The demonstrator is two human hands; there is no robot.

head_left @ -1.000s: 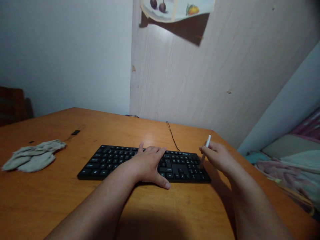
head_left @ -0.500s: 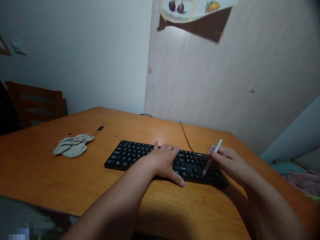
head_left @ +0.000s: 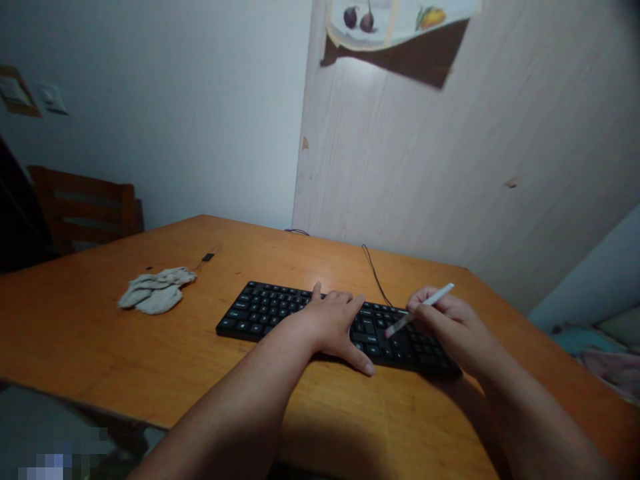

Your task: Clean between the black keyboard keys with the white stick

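A black keyboard (head_left: 280,305) lies on the wooden table (head_left: 345,417) in front of me. Across its middle rests my left hand (head_left: 333,325), fingers spread, the thumb reaching past the near edge; the keys beneath it are hidden. My right hand (head_left: 445,317) pinches a small brush (head_left: 434,295) with a white handle over the keyboard's right part. The brush slants down to the left, and its tip is at the keys between the main block and the number pad.
Grey cloth gloves (head_left: 157,291) lie on the table's left side, near a small black tag (head_left: 208,257) on a string. A thin black cable (head_left: 375,272) runs behind the keyboard. A wooden chair (head_left: 90,203) stands at the left, and walls rise behind the table.
The brush tip has moved left and slightly up over the keys, and the handle now leans flatter. My left hand stays on the keyboard. The whole view has shifted slightly.
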